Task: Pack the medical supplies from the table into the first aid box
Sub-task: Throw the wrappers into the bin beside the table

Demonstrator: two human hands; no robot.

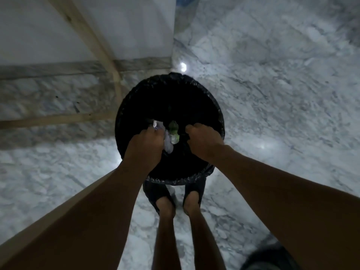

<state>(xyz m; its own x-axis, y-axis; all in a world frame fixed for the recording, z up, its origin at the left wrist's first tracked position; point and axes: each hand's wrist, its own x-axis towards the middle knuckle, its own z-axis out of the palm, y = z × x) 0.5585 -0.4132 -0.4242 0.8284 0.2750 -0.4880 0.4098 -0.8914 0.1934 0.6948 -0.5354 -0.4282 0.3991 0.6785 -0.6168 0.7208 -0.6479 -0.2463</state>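
Round black bin [124, 106] with black liner, standing on a white-grey marble floor [272, 94]. Inside it: white crumpled scrap [169, 148] and a green-and-clear bit [173, 127], too blurred to identify. Dark slippers [155, 193] on the floor just beside the bin's near edge. White wall [39, 26] upper left, pale wooden slats [91, 36] crossing it. Dark blurred object [268, 258] at bottom right.
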